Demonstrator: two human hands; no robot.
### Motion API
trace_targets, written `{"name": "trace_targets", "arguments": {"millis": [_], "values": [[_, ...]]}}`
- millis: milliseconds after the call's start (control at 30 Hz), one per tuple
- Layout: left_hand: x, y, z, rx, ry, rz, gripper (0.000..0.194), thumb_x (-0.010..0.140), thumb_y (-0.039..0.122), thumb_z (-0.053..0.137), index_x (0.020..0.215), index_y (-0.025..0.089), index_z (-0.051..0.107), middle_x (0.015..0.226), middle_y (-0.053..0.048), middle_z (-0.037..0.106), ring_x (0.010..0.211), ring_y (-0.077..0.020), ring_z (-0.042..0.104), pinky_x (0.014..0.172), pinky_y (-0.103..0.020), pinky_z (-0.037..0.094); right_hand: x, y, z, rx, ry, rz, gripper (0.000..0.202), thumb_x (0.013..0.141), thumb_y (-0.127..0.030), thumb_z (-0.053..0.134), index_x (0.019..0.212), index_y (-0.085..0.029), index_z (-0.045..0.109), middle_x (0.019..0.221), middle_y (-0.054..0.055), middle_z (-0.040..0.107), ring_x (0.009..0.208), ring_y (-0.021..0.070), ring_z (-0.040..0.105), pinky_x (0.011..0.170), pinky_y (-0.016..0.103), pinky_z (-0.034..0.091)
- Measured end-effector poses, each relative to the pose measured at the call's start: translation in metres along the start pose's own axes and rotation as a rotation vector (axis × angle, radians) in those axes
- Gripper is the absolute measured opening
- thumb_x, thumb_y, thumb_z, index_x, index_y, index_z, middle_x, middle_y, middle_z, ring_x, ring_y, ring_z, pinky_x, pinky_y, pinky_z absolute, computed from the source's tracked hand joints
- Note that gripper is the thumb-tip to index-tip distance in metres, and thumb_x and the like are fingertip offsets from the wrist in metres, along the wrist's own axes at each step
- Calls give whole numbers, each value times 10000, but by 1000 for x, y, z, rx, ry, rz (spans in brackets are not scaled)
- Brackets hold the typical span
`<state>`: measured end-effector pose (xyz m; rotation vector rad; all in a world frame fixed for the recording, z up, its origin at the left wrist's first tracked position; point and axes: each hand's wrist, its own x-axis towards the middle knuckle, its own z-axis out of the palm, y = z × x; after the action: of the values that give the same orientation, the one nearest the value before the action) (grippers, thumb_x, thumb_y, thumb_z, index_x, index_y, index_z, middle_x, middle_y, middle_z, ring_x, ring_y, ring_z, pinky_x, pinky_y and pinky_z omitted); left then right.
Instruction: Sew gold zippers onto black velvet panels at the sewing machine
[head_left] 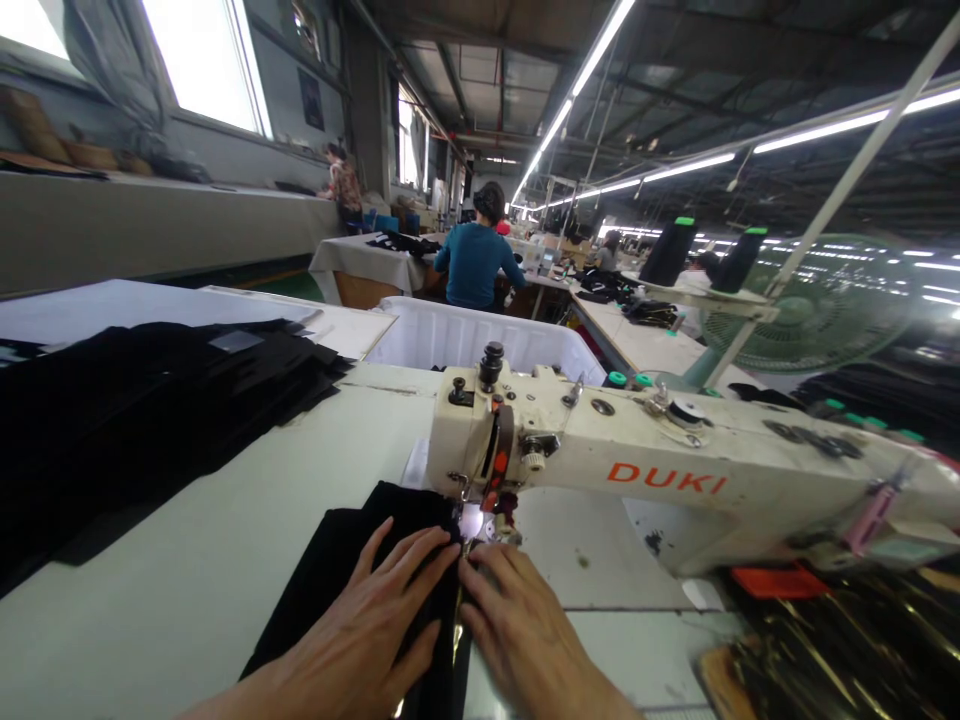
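Black fabric [330, 570] lies on the sewing machine's bed, its far end at the presser foot and needle area [471, 520]. My left hand [390, 600] rests flat on this fabric, fingers stretched and spread, fingertips just in front of the needle area. A black strip with a shiny gold line, apparently a zipper [459, 640], runs from the needle area toward me between my hands. My right hand [517, 610] has bent fingers pressed together at the strip's right edge; its thumb side covers part of it. The sewing machine [600, 450] is cream with orange lettering.
Stacked black fabric pieces [165, 400] lie on the table to the left. Behind the machine stands a white plastic bin [480, 335]. Gold-lined black strips [847, 650] and a red tray [780, 580] are at right. A green fan [810, 310] and thread cones [670, 252] stand beyond; a co-worker [476, 255] sits ahead.
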<state>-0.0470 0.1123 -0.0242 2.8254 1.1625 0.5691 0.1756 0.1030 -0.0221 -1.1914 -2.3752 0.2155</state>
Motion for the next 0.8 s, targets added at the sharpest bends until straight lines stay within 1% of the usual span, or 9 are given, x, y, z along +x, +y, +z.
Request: {"name": "trace_targets", "arguments": {"millis": [100,200,267,367,433,500,567,700,800], "values": [[1,1,-1,5,15,6,609,920,227,536,1502,230,356,1470,-89,498,1362,-299,445,1134,-608,288,4,4,1,8,32,21,358,926,-111,522,1268,-208,564,1181,90,629,1077,234,601,957,378,546],[1,2,-1,2,2,19,633,930,261,543,1520,239,316,1482,-82,485,1351,-299,462,1138,-614,275,6,7,10,-129,83,9,400,898,-72,534,1285,-173,554,1182,109,640,1081,274,607,950,443,553],[-1,3,-1,4,34,14,641,929,276,551,1521,229,309,1479,-91,488,1345,-306,469,1138,-603,289,6,8,17,-213,93,-18,418,886,-60,562,1291,-161,551,1203,106,643,1106,284,600,965,445,548],[-6,5,1,12,104,-7,696,901,286,581,1529,229,286,1465,-101,504,1334,-328,479,1131,-579,331,5,7,22,-270,95,-40,430,888,-106,621,1308,-145,539,1231,111,643,1127,285,595,975,422,547],[-7,6,2,21,116,-6,744,894,289,587,1548,234,236,1464,-102,503,1326,-330,489,1127,-566,345,5,7,22,-283,93,-50,432,887,-146,653,1305,-135,543,1226,118,649,1114,292,602,956,425,557],[-7,7,1,32,107,12,769,904,292,580,1562,230,188,1470,-100,495,1322,-316,495,1136,-555,332,5,7,22,-282,90,-53,431,883,-160,667,1298,-133,552,1219,113,654,1099,296,608,945,429,562],[-6,7,1,46,73,39,766,922,287,565,1569,215,161,1489,-99,469,1335,-302,482,1144,-556,304,5,8,21,-274,90,-49,419,886,-156,663,1292,-137,562,1228,103,652,1102,295,607,957,434,557],[-4,4,2,62,1,55,688,958,290,529,1558,197,206,1520,-91,421,1367,-284,443,1141,-571,279,4,9,20,-260,79,-47,408,902,-158,639,1302,-136,559,1253,93,638,1131,292,591,993,446,539],[-3,2,3,52,8,45,687,957,278,531,1557,194,209,1519,-99,421,1369,-292,437,1136,-588,273,4,9,19,-243,59,-46,425,905,-171,644,1318,-142,550,1253,89,636,1135,280,589,1003,433,535]]}}
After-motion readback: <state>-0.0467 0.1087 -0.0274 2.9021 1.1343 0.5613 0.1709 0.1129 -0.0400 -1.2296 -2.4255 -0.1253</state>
